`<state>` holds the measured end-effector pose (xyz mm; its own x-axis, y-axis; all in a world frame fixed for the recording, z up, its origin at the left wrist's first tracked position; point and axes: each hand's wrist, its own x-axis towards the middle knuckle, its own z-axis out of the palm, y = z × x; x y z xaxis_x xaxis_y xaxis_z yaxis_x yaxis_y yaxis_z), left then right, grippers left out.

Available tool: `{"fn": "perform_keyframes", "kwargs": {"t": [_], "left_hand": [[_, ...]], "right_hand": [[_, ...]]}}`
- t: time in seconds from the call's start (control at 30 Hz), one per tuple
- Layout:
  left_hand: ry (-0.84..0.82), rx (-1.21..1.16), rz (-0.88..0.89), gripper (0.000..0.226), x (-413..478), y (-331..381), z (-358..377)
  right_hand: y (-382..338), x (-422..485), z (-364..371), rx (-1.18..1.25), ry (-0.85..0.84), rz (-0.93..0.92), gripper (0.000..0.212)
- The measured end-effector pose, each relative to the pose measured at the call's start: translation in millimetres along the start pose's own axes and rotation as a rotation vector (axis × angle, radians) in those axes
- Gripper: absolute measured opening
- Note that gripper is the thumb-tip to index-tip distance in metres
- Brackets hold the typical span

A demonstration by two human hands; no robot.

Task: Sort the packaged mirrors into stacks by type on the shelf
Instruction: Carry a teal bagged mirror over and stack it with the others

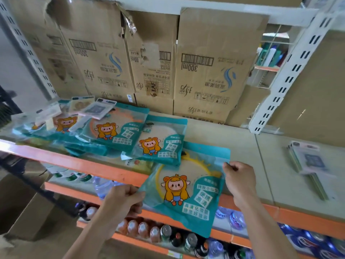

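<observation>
A teal packaged round mirror with a yellow rim (pixel 186 187) hangs partly over the shelf's (pixel 233 146) front edge. My left hand (pixel 125 199) pinches its left edge and my right hand (pixel 239 178) pinches its right edge. Behind it, other teal packaged round mirrors (pixel 158 144) lie overlapping in a loose row toward the left. Small flat packaged square mirrors (pixel 97 109) lie on top of that row at the far left. A stack of the small square mirror packs (pixel 309 161) sits at the right end of the shelf.
Flattened cardboard boxes (pixel 209 71) line the back of the shelf. An orange rail (pixel 84 165) edges the shelf front. Bottles and cans (pixel 168 234) fill the lower shelves. A white slotted upright (pixel 291 71) stands at the right. A cardboard box (pixel 33 217) sits lower left.
</observation>
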<state>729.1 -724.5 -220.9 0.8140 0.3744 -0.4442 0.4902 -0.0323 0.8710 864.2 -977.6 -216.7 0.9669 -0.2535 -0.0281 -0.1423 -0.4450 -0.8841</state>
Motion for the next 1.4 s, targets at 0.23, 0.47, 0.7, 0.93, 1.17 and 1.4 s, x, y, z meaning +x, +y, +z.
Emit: {"fn": "perform_keyframes", "kwargs": {"t": [0.23, 0.47, 0.7, 0.93, 1.17, 1.4], "left_hand": [[-0.085, 0.025, 0.025, 0.022, -5, 0, 16], [-0.153, -0.002, 0.044, 0.024, -10, 3, 49], [-0.204, -0.088, 0.045, 0.022, -11, 4, 69], [-0.249, -0.093, 0.059, 0.022, -3, 14, 94], [-0.298, -0.068, 0.093, 0.017, -8, 30, 139], [-0.306, -0.07, 0.118, 0.022, -20, 49, 201]], "right_hand": [[9, 0, -22, 0.03, 0.074, 0.012, 0.025], [19, -1, -54, 0.027, 0.175, 0.058, 0.029], [16, -4, -87, -0.004, 0.205, 0.014, 0.028], [31, 1, -110, 0.101, 0.255, 0.047, 0.033], [56, 10, -152, 0.199, 0.345, 0.096, 0.03], [72, 26, -217, 0.294, 0.349, 0.134, 0.026]]}}
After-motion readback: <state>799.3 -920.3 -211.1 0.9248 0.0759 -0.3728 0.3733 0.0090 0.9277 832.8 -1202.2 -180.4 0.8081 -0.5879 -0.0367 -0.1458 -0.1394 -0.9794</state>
